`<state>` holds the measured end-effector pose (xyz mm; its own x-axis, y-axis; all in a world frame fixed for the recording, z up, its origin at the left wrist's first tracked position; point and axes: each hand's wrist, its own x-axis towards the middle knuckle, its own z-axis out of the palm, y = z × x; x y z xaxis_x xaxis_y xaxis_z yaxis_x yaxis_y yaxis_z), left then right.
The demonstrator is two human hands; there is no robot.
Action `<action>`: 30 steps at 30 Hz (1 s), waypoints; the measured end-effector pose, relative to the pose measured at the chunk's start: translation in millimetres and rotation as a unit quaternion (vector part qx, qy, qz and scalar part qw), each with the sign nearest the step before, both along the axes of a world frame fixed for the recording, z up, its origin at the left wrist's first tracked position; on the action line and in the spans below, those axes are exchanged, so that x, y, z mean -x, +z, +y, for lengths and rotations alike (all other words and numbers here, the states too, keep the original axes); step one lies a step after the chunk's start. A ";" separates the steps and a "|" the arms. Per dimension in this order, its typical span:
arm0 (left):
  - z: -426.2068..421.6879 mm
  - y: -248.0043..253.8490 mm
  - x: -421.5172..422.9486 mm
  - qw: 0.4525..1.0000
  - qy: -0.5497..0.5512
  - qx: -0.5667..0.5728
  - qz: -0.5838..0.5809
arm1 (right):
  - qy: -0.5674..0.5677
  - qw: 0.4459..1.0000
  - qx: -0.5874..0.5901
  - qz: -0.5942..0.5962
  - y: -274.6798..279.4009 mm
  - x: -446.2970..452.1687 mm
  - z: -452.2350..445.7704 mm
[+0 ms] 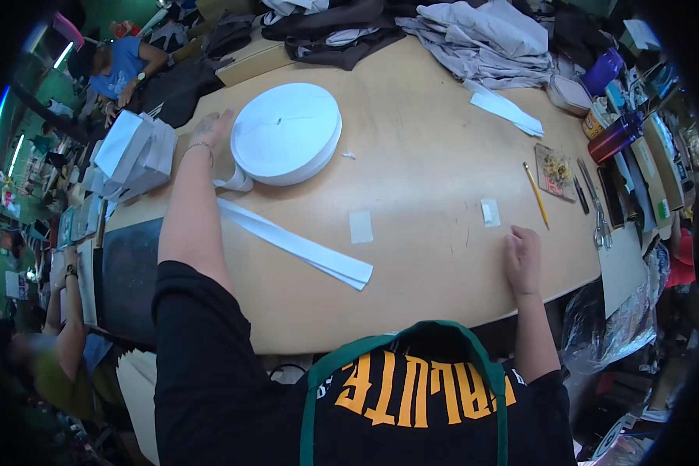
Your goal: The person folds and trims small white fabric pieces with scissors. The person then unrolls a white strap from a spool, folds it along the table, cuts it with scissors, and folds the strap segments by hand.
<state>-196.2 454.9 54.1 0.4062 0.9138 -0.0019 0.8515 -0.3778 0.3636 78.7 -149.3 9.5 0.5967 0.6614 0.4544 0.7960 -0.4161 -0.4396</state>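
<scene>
A large white roll of flat band (285,128) lies on its side on the wooden table. My left hand (210,130) reaches to the roll's left edge, fingers stretched out beside it and partly hard to see. A loose end of the band curls out below the roll, close to my left wrist. Nearer to me lies a folded white strip (299,247), slanting across the table. My right hand (523,256) rests on the table at the right with its fingers curled in and nothing visible in them. Just above it is a small pale patch (490,213).
Another pale patch (360,227) marks the table's middle. At the right lie a yellow pencil (537,196), scissors (598,221) and a small tray (556,172). White stacked pieces (136,155) stand at the left; grey cloth (489,39) is heaped at the back. Other people sit at the left.
</scene>
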 end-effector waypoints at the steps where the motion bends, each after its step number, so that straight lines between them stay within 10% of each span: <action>1: 17.3 -15.8 -2.0 1.000 -0.003 0.019 0.017 | 0.023 1.000 -0.003 0.008 4.8 4.7 19.4; 4: -50.1 31.4 -19.1 0.971 0.083 0.221 -0.028 | 0.099 0.985 0.023 0.142 43.3 17.6 110.6; 11: -32.3 -7.0 -20.9 0.948 0.072 0.279 -0.138 | 0.143 0.933 0.121 0.307 60.9 32.4 330.7; 14: -46.3 3.3 -25.6 0.949 0.076 0.272 -0.138 | 0.102 0.822 0.190 0.528 59.3 26.8 385.8; 29: -47.4 -13.9 -60.6 0.985 0.020 0.170 -0.027 | 0.065 0.869 0.015 0.491 3.8 -2.0 409.3; 30: -22.0 -23.4 -56.0 0.973 0.008 0.220 -0.064 | 0.057 0.936 -0.026 0.347 6.4 -0.9 399.1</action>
<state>-140.3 432.9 30.7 0.4141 0.8422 -0.3454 0.7935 -0.1481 0.5903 79.6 249.8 15.8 0.6872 0.7263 0.0161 0.3483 -0.3099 -0.8847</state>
